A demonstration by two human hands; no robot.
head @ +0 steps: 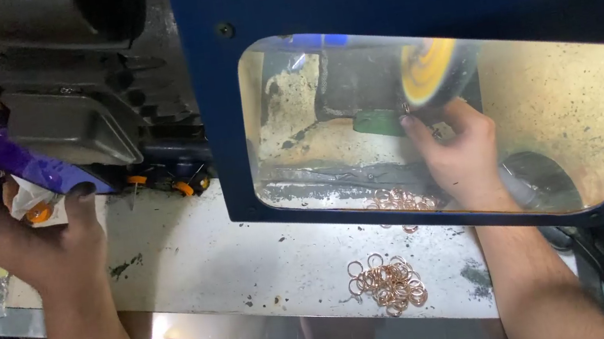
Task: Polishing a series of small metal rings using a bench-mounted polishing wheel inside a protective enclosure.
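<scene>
Head view, right of centre behind the blue guard's clear window [600, 104]: right hand [457, 155] reaching up and in, fingertips pinched on a small metal ring [405, 109] pressed at the lower left edge of the round yellow buffing wheel [430, 71], wheel lying just above and right of the fingers. Far left of frame: left hand [19, 233] clasped around a purple, flat rectangular device [17, 158], well apart from the wheel. Low centre on the steel bench [236, 257]: heap of loose copper-coloured rings [389, 283], nearer the right forearm than the left hand.
</scene>
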